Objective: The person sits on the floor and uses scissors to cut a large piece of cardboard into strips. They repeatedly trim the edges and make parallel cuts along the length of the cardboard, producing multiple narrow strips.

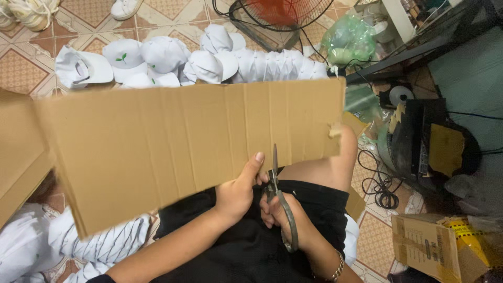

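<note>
The cardboard sheet (183, 141), a long brown corrugated panel, is held up over the person's lap and spans most of the view. By the look of it the cut has only begun: the scissors (279, 196) bite a short way up from its lower edge, most of the sheet uncut. The left hand (238, 194) pinches that edge; the right hand (285, 220) grips the scissor handles

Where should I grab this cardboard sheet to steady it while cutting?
Grip the cardboard sheet on its lower edge, from below, just left of the scissors, where the left hand pinches it. The sheet is wide and floppy, so holding near the cut probably keeps it stiff.
</note>
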